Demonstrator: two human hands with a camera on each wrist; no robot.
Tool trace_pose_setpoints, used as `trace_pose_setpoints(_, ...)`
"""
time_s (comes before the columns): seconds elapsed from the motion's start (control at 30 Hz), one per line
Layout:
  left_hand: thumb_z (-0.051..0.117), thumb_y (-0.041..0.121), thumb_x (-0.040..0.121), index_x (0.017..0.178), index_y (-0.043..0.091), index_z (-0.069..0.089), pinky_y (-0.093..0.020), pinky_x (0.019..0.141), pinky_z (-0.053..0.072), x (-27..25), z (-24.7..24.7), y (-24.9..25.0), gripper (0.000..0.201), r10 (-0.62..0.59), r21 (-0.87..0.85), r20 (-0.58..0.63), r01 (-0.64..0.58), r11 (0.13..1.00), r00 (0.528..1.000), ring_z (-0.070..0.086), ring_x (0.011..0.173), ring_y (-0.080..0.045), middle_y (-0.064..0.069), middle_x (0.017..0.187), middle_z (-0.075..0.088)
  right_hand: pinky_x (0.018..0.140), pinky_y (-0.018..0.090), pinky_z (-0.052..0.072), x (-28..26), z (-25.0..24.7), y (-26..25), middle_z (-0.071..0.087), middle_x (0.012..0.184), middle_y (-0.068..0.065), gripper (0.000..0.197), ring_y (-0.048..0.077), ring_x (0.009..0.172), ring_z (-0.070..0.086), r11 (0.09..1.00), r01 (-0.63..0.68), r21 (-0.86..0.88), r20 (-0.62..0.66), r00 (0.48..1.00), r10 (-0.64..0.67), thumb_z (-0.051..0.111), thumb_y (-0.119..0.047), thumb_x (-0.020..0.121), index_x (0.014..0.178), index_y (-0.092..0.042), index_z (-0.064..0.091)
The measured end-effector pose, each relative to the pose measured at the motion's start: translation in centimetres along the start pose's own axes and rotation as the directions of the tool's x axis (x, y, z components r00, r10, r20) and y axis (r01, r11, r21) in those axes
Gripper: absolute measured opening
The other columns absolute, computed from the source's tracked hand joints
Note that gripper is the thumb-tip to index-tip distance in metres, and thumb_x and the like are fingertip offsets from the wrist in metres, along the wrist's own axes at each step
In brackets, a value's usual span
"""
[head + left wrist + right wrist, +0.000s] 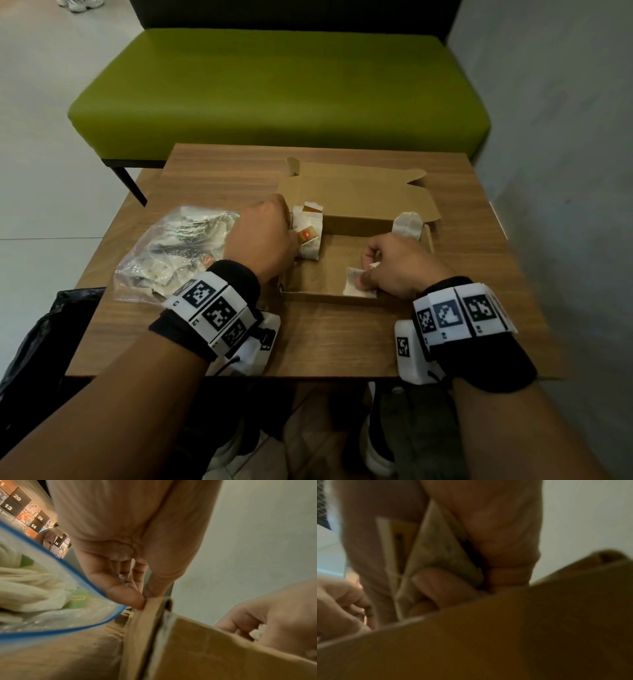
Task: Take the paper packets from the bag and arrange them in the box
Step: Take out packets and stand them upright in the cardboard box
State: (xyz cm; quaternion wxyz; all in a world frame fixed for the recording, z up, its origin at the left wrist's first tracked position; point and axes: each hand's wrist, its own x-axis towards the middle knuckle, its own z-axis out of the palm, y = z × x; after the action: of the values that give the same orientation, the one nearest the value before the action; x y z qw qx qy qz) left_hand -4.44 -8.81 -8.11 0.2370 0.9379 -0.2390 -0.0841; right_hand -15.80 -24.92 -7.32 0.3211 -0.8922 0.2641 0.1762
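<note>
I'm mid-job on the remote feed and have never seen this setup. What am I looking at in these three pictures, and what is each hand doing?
No machine here: a person works with bare hands, wearing a camera on the head and one on each wrist, under bands with black-and-white markers. The big picture looks down from the head. On the wooden table lies an open cardboard box, with a clear plastic bag of paper packets to its left. The left hand pinches the box's left wall; the left wrist picture shows this from below, thumb and fingers on the cardboard edge. The right hand holds a white packet inside the box; its wrist picture is blurred but shows fingers curled round it. More packets stand at the box's left side.
</note>
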Motion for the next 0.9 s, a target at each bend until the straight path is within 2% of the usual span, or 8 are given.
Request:
trace_pose_setpoints(0.13,0.063,0.03,0.091,0.104,0.018,0.057,-0.03,0.065,0.045,-0.3,-0.2,0.4,0.019,0.083,0.022,-0.084,-0.081,0.996,0.993,0.059,0.085,-0.02,0.0,0.099,0.06,0.057,0.023,0.049,-0.1,-0.4,-0.3,0.067,0.106,-0.004,0.013,0.013,0.089,0.066,0.857,0.112,0.504,-0.172,0.985,-0.028,0.073,-0.024,0.089,0.098,-0.024,0.064)
trace_pose_setpoints(0.23,0.065,0.019,0.09,0.117,0.025,0.059,-0.013,0.062,0.037,-0.6,-0.8,1.1,0.028,0.259,-0.102,-0.112,-0.271,0.957,0.959,0.056,0.084,-0.007,0.005,0.109,0.053,0.044,0.02,0.039,0.1,-0.6,-0.9,0.071,0.091,-0.001,0.012,0.008,0.066,0.059,0.687,0.197,0.699,-0.251,0.968,-0.023,0.074,-0.026,0.089,0.094,-0.022,0.064)
trace_pose_setpoints(0.33,0.072,0.017,0.088,0.129,0.031,0.059,-0.011,0.072,0.045,-0.9,-1.4,1.5,0.046,0.404,-0.323,-0.053,-0.398,0.858,0.913,0.055,0.096,-0.002,0.005,0.121,0.048,0.036,0.016,0.027,0.2,-0.7,-1.4,0.066,0.076,0.004,0.008,0.006,0.047,0.039,0.49,0.175,0.854,-0.178,0.983,-0.041,0.068,-0.02,0.093,0.09,-0.017,0.061)
trace_pose_setpoints(0.4,0.073,0.021,0.088,0.118,0.029,0.068,-0.01,0.074,0.043,-1.0,-1.3,1.6,0.032,0.448,-0.387,-0.095,-0.447,0.807,0.889,0.054,0.098,-0.002,0.004,0.119,0.052,0.035,0.015,0.026,0.2,-0.5,-1.5,0.065,0.071,0.006,0.005,0.006,0.044,0.036,0.421,0.136,0.897,-0.109,0.99,-0.089,0.063,-0.015,0.097,0.092,-0.014,0.061)
trace_pose_setpoints(0.6,0.066,0.031,0.092,0.094,0.023,0.075,-0.034,0.072,0.054,-0.6,-1.3,1.3,0.013,0.384,-0.419,-0.222,-0.443,0.793,0.896,0.062,0.086,-0.011,0.002,0.093,0.067,0.033,0.014,0.026,0.5,-0.1,-1.5,0.059,0.064,0.0,0.028,0.004,0.042,0.037,0.372,0.088,0.924,-0.076,0.996,-0.049,0.057,-0.028,0.102,0.114,-0.004,0.062)
trace_pose_setpoints(0.73,0.068,0.025,0.091,0.09,0.027,0.072,-0.027,0.07,0.053,-0.5,-1.4,0.9,0.004,0.345,-0.383,-0.245,-0.417,0.824,0.906,0.062,0.082,-0.006,0.009,0.087,0.068,0.032,0.015,0.025,0.1,-1.1,-1.4,0.065,0.077,0.002,0.042,0.003,0.041,0.034,0.353,0.156,0.922,-0.123,0.986,-0.115,0.057,-0.052,0.094,0.105,-0.011,0.064)
trace_pose_setpoints(0.8,0.066,0.024,0.093,0.088,0.027,0.068,-0.02,0.068,0.05,-0.4,-1.6,0.9,0.006,0.301,-0.424,-0.232,-0.375,0.824,0.925,0.063,0.081,-0.003,0.011,0.086,0.068,0.033,0.015,0.025,-0.4,-1.2,-1.4,0.07,0.088,0.004,0.045,0.004,0.043,0.034,0.418,0.157,0.895,-0.082,0.978,-0.191,0.063,-0.053,0.085,0.108,-0.015,0.065)
trace_pose_setpoints(0.9,0.062,0.024,0.096,0.09,0.017,0.068,-0.028,0.067,0.051,-0.3,-1.8,0.8,0.01,0.243,-0.526,-0.22,-0.324,0.786,0.945,0.063,0.076,-0.01,0.003,0.083,0.069,0.037,0.017,0.023,-0.8,-0.6,-1.6,0.073,0.084,-0.002,0.031,0.007,0.046,0.033,0.583,0.168,0.795,-0.04,0.973,-0.226,0.072,-0.036,0.085,0.111,-0.02,0.065)
